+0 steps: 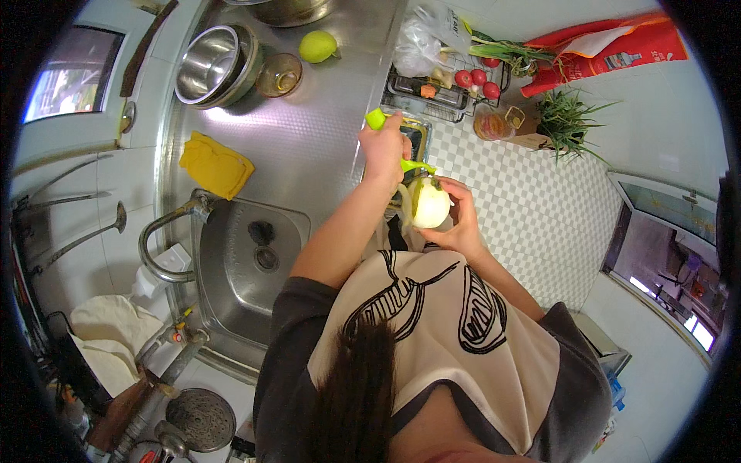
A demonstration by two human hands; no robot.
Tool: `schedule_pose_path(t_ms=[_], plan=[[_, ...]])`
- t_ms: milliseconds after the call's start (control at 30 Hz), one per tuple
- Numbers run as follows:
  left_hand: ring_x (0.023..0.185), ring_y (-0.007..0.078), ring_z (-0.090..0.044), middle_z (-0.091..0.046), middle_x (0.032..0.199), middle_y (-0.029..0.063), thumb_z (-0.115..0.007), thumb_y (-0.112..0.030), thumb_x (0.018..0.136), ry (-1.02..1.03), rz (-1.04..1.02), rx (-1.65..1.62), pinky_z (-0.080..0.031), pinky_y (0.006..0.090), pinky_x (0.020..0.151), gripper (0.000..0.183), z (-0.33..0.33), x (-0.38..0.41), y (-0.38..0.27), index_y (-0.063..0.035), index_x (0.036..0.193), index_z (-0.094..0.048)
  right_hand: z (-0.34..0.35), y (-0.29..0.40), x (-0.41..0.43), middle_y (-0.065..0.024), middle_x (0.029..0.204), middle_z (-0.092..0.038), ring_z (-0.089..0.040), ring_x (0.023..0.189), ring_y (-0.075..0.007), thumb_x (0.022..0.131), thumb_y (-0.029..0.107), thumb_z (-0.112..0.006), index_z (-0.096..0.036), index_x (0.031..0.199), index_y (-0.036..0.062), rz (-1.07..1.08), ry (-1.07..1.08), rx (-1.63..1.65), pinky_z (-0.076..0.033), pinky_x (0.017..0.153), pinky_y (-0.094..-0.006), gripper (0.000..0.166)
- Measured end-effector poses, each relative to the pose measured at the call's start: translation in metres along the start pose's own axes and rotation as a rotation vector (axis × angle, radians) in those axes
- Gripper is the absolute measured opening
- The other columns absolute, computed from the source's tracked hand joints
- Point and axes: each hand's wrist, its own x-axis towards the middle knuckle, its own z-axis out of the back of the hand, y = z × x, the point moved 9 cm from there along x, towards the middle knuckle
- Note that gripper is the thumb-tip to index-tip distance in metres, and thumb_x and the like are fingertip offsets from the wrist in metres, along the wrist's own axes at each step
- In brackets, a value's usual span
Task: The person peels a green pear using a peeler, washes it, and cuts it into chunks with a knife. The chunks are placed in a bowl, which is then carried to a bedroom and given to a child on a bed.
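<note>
My left hand (382, 153) grips a lime-green peeler (375, 119), whose handle end sticks out above the fist. The peeler's head reaches the top of a mostly peeled round fruit (433, 205), possibly a pear, with pale flesh. A band of green skin remains on its left side, and a strip of peel (405, 202) hangs there. My right hand (463, 217) holds the fruit from the right, thumb on the near side and fingers on the far side. Partly hidden below my hands is a rectangular container (427, 139) on the floor.
To the left, the steel counter (307, 133) carries nested metal bowls (208, 63), an amber glass bowl (279, 75), a yellow-green fruit (318, 46) and a folded yellow cloth (217, 165). A tap (156, 249) arches over the sink (249, 301). Ahead, a wire rack (457, 110) holds vegetables.
</note>
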Motion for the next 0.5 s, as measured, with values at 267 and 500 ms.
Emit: schedule_pose_path(t_ms=[267, 500], plan=[[0.036, 0.0083, -0.041, -0.045, 0.048, -0.0004, -0.062, -0.016, 0.085, 0.096, -0.270, 0.170, -0.030, 0.0262, 0.033, 0.020, 0.010, 0.019, -0.009, -0.0051, 0.073, -0.051, 0.006, 0.000, 0.008, -0.0147, 0.129, -0.039, -0.043, 0.120, -0.0250, 0.059, 0.004, -0.080, -0.032, 0.129, 0.0043, -0.060, -0.108, 0.026, -0.049, 0.089, -0.0346, 0.085], [0.038, 0.0114, -0.039, -0.038, 0.052, 0.0008, -0.057, -0.018, 0.088, 0.219, -0.325, -0.122, -0.029, 0.0253, 0.035, 0.030, -0.011, -0.012, -0.042, -0.0099, 0.066, -0.038, 0.017, -0.002, 0.021, -0.0108, 0.121, -0.043, -0.049, 0.110, -0.0251, 0.059, 0.002, -0.078, -0.035, 0.127, 0.0065, -0.219, -0.169, -0.247, -0.052, 0.083, -0.0352, 0.080]])
